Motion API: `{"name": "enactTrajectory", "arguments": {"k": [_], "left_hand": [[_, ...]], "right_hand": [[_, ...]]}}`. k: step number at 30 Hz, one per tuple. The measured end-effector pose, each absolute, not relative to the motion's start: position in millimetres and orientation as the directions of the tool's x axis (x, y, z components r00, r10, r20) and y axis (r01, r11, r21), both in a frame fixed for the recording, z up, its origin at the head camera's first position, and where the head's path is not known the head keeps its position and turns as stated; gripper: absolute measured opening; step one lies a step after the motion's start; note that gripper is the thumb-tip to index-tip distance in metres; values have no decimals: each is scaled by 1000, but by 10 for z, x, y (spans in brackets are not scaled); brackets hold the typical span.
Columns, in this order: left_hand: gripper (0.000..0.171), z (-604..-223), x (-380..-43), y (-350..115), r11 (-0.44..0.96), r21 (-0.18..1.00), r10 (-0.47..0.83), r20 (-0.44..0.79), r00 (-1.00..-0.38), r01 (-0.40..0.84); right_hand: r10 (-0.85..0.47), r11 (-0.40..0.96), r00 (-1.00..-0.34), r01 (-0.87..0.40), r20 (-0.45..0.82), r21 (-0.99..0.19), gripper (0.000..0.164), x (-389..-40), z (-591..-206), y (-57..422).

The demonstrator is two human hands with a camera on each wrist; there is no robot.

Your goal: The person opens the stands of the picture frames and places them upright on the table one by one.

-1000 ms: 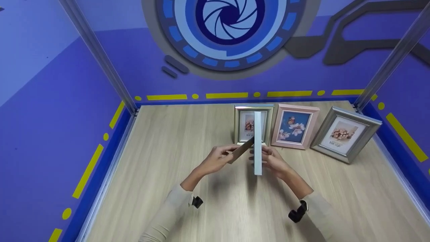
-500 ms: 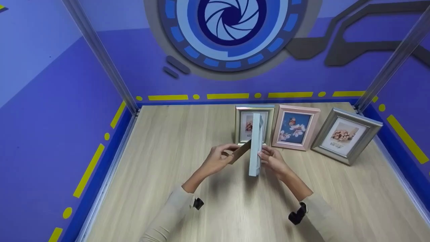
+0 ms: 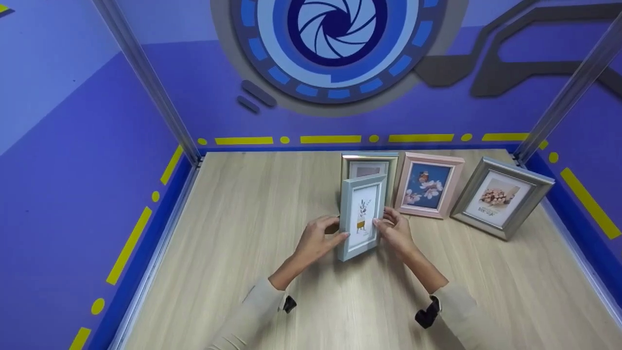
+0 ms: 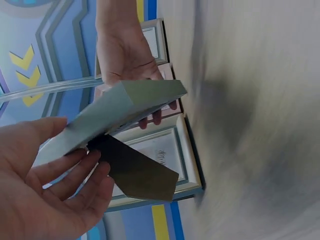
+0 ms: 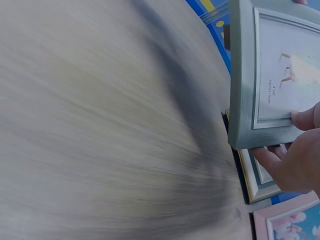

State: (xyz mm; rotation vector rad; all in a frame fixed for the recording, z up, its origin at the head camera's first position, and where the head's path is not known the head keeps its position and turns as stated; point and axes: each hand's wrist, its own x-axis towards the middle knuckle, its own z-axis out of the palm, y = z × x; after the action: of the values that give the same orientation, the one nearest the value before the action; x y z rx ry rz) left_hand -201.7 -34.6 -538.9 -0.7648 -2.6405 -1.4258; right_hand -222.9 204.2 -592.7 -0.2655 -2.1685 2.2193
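Both hands hold a pale blue-grey picture frame upright over the wooden table, its front with a plant print turned to the head camera. My left hand grips its left side, thumb at the front edge and fingers behind. Across from it, my right hand pinches the right side, its thumb on the front in the right wrist view. Behind the frame, the dark stand leg sticks out in the left wrist view, below the left fingers.
A gold-edged frame stands just behind the held one, partly covered. To its right are a pink frame with a blossom picture and a silver-grey frame, set at an angle. A blue wall closes off the table's back.
The held frame has turned from edge-on to show its front to the head camera. The left hand has shifted from the stand leg to the frame's left edge; the right hand keeps its hold.
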Motion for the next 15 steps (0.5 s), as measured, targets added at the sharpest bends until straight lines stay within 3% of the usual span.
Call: {"name": "enactTrajectory", "arguments": {"k": [7, 15], "left_hand": [[32, -5562, -2036, -465, 526, 773, 307, 215, -927, 354], [25, -5718, -2081, -597, 540, 775, 213, 253, -944, 329]], "right_hand": [[174, -9, -984, 45, -46, -999, 45, -2244, -5950, 1950], [173, 164, -975, -110, 139, -980, 50, -2238, -5897, 1744]]}}
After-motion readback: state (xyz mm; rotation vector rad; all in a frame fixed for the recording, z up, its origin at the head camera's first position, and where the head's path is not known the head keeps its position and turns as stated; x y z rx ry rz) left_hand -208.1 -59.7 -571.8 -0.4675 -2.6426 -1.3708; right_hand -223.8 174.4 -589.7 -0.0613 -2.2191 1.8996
